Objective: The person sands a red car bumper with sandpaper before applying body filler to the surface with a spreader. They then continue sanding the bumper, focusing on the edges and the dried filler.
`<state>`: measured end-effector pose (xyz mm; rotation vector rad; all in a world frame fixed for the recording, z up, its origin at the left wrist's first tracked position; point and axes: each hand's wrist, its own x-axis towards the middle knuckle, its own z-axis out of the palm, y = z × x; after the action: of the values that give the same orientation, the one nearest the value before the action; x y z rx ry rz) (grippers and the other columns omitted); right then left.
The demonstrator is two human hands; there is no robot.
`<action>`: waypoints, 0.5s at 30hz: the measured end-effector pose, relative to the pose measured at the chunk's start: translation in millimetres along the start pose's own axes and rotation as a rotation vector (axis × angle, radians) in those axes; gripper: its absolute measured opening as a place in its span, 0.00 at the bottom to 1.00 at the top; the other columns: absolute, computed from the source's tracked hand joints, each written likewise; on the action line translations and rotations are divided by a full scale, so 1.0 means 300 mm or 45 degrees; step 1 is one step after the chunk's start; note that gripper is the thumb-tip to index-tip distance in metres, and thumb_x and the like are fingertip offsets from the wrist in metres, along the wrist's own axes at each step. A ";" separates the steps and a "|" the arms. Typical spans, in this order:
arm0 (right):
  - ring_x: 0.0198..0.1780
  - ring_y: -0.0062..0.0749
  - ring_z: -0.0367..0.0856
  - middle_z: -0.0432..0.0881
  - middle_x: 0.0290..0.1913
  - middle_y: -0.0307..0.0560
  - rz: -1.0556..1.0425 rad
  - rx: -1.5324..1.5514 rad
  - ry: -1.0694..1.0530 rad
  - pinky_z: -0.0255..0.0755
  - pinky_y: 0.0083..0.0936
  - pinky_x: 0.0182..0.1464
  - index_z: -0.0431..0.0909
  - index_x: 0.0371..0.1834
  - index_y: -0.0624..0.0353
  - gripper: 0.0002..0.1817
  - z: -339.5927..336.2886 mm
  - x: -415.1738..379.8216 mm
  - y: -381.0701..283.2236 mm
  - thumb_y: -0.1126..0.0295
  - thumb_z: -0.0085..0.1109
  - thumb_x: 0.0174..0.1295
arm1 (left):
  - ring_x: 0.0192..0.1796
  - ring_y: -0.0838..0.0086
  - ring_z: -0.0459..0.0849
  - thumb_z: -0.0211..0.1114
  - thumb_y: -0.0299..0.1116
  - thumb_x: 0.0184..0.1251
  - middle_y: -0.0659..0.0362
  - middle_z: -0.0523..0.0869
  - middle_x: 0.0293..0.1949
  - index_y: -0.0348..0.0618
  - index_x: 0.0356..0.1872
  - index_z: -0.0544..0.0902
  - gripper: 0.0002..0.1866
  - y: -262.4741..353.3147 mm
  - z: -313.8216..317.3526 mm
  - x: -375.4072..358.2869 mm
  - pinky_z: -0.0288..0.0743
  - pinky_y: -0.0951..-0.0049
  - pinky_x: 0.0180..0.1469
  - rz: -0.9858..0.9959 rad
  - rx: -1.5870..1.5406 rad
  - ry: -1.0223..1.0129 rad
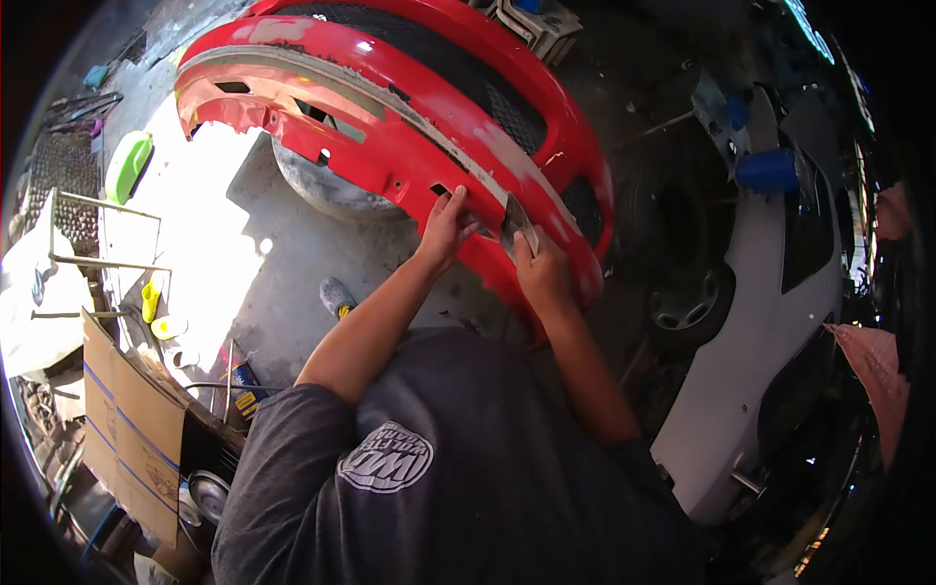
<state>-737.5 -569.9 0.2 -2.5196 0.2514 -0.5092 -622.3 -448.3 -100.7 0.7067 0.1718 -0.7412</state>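
Observation:
A red car bumper (390, 156) with grey and pinkish patches spans the upper middle, its inner edge turned toward me. My left hand (447, 232) grips that edge beside a small rectangular slot, the thumb on top and the other fingers partly hidden. In my right hand (544, 275) is a flat grey scraper (516, 216), its blade against the pale strip along the bumper. The thumb lies along the scraper, and the fingers curl around it. What lies under the blade's edge is too small to tell.
A tire (336, 183) lies under the bumper. At right stands a light-coloured car (726, 361) with a blue object (766, 172) near it. To the left are a metal frame (107, 261), a cardboard sheet (132, 419) and a green plastic piece (129, 166).

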 end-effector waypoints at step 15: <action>0.44 0.65 0.84 0.84 0.37 0.67 0.114 0.130 -0.070 0.77 0.48 0.42 0.80 0.44 0.66 0.12 0.023 0.035 -0.009 0.65 0.58 0.72 | 0.47 0.73 0.83 0.61 0.53 0.78 0.61 0.83 0.45 0.50 0.55 0.74 0.19 -0.007 -0.024 0.007 0.77 0.67 0.54 -0.020 0.011 -0.027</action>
<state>-725.0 -567.2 -0.5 -2.4074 0.3084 -0.4062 -621.4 -445.9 -108.2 0.7062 0.1550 -0.7642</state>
